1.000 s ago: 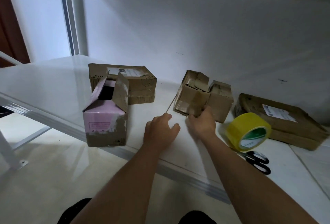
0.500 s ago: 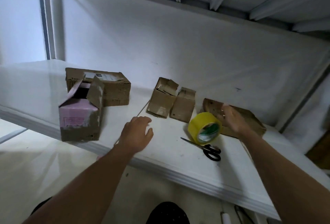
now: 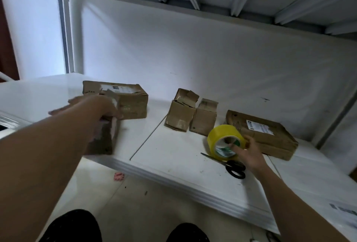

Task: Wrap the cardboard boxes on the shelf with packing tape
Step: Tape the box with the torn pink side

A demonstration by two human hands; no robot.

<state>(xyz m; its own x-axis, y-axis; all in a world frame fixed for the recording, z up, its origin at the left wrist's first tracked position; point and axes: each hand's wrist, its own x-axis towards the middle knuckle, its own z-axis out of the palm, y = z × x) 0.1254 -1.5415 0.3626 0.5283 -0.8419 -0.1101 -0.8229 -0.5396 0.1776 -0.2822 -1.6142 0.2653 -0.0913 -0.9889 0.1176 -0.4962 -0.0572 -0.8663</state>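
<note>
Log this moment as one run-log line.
left hand: reaching onto open box, grip blurred | right hand: fingers in yellow tape roll core | scissors: on shelf

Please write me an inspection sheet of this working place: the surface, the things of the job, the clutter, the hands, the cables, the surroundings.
Surface: white shelf, marked with dirty spots.
Job's things: five cardboard boxes: tall box at the front edge, labelled box behind it, two small boxes with open flaps, flat box; yellow tape roll; scissors.
Clutter: pink scrap on the floor.
Hands: left hand on the tall box, blurred; right hand holds the tape roll, fingers in its core.
Cables: nothing seen.
Surroundings: white wall, shelf above.
</note>
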